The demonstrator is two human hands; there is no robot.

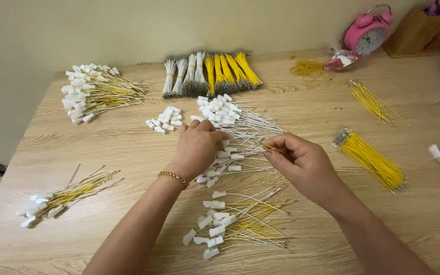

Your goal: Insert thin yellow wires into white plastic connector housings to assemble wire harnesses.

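The right hand [304, 165] pinches a thin yellow wire [276, 149] between thumb and fingers; the wire runs from about 4 to 10 o'clock, its free end toward the left hand [197, 147]. That hand rests with curled fingers on a pile of white wires with white plugs [230, 127] at the table's [128, 147] centre, though what they grip is hidden.

We list: matt wood-grain table [103, 147]; white plastic connectors [164, 119] at 12 o'clock; glossy pink plastic clock [366, 31] at 2 o'clock.

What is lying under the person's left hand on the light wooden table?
Under the left hand lies a pile of white-wired white plastic connectors on the light wooden table. Whatever the palm and fingers cover is hidden.
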